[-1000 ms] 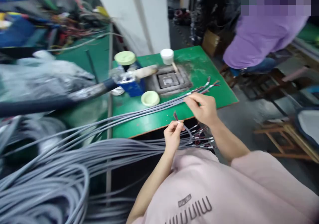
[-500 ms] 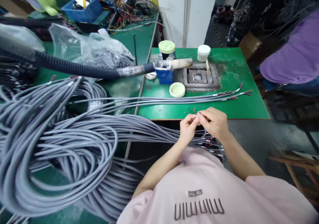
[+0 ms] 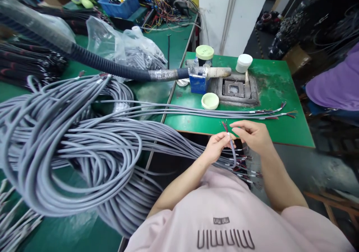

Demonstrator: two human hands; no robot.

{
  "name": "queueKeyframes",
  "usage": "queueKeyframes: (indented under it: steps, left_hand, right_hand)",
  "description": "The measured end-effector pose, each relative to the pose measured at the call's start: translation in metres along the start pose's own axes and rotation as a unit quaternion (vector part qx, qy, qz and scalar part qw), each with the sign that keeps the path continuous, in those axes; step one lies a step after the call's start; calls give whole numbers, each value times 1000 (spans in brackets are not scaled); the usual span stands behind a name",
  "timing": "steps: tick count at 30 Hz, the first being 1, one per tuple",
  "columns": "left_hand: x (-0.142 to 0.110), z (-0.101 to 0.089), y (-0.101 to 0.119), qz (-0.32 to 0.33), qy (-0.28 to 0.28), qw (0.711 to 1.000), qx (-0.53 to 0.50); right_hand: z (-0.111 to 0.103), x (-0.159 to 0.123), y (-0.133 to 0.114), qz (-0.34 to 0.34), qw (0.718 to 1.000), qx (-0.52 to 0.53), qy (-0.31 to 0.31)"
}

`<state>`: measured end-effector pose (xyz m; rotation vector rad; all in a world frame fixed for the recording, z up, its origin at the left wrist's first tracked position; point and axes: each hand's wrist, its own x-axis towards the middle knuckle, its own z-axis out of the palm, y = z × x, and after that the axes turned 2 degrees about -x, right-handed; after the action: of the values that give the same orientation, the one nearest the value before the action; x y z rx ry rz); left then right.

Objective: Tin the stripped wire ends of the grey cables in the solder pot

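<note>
Taking the blue box (image 3: 198, 84) as my marker: the person's left hand (image 3: 217, 146) is on the near side of it, a bit to its right, w/ thumb and fingers pinching a grey cable (image 3: 233, 154) by its end, just below the split cores (image 3: 224, 125). So the cable end sits there too, at the green table's (image 3: 190, 126) near edge, cores pointing up and away. Right hand (image 3: 252, 137), farther right of the box, has thumb + forefinger close together just beside the cores; can't tell from here if a strand's btwn them.

Risks, my guess: cable bends hard right behind the pinch, so its springiness could twist the end round or pull it out if the grip slackens. Cores are thin & splayed; a careless tug could prob. bend or cross them. More cable ends (image 3: 248, 166) hang nr the lap, well nearer than the box, and might snag the held one.

Also, laid-out cables (image 3: 207, 112) run past the box's near side; a forearm reaching over could drag them, poss. into the upturned lid (image 3: 210, 101), front-right of the box. Hose (image 3: 126, 70) lies over the box top; a bump could shift it.
</note>
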<state>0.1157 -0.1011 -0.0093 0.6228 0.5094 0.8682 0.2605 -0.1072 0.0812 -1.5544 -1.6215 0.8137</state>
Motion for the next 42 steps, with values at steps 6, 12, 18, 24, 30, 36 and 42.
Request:
queueKeyframes:
  steps: [6, 12, 18, 24, 30, 36, 42]
  left_hand:
    - [-3, -5, -4, -16, -71, 996, 52]
    - [-5, -8, 3, 13, -113, 990, 86]
    - [-2, -12, 3, 8, -79, 995, 53]
    - [-2, -13, 1, -2, -74, 997, 21]
    - [1, -12, 6, -33, -24, 998, -40]
    - [6, -9, 11, -16, 36, 995, -92]
    - [7, -10, 13, -39, 76, 992, -94]
  right_hand:
    - [-12, 20, -14, 48, 984, 52, -166]
    - [-4, 24, -10, 50, 986, 63, -146]
    - [-1, 23, 8, 73, 989, 101, -83]
    - [-1, 20, 11, 10, 992, 65, -108]
    - [-1, 16, 18, -45, 986, -94, -127]
    - [13, 1, 22, -66, 976, -190, -84]
    - [17, -10, 25, -116, 962, -244, -43]
